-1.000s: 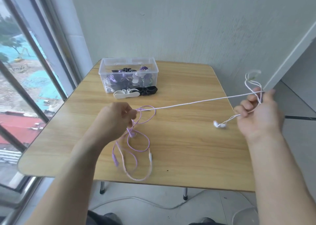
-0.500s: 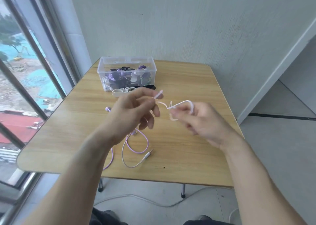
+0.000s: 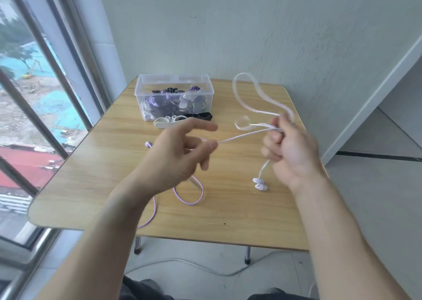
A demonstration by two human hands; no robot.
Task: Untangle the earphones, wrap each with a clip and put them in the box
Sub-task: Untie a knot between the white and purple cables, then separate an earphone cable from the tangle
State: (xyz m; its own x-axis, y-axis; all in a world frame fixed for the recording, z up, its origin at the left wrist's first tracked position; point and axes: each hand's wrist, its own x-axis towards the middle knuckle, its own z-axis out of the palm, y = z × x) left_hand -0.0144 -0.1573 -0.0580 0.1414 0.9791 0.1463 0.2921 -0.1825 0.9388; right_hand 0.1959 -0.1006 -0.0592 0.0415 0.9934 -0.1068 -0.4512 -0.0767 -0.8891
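My right hand (image 3: 290,149) grips loops of the pale pink earphone cable (image 3: 249,108) above the wooden table (image 3: 239,220). One blurred loop swings up over the table's far right, and two earbuds (image 3: 260,184) dangle below my fist. My left hand (image 3: 175,156) pinches the same cable, which runs taut between both hands. A purple earphone cable (image 3: 188,199) lies on the table under my left hand, partly hidden. The clear plastic box (image 3: 174,83) at the table's back holds several wrapped earphones.
A white clip (image 3: 167,120) and a black clip (image 3: 201,116) lie in front of the box. A window with metal bars runs along the left. A grey wall stands behind the table. A cable trails on the floor below.
My right hand moved right and away from the left, drawing the cable taut again. Another loop has been gathered in my right fist, and the earbuds now hang below it.
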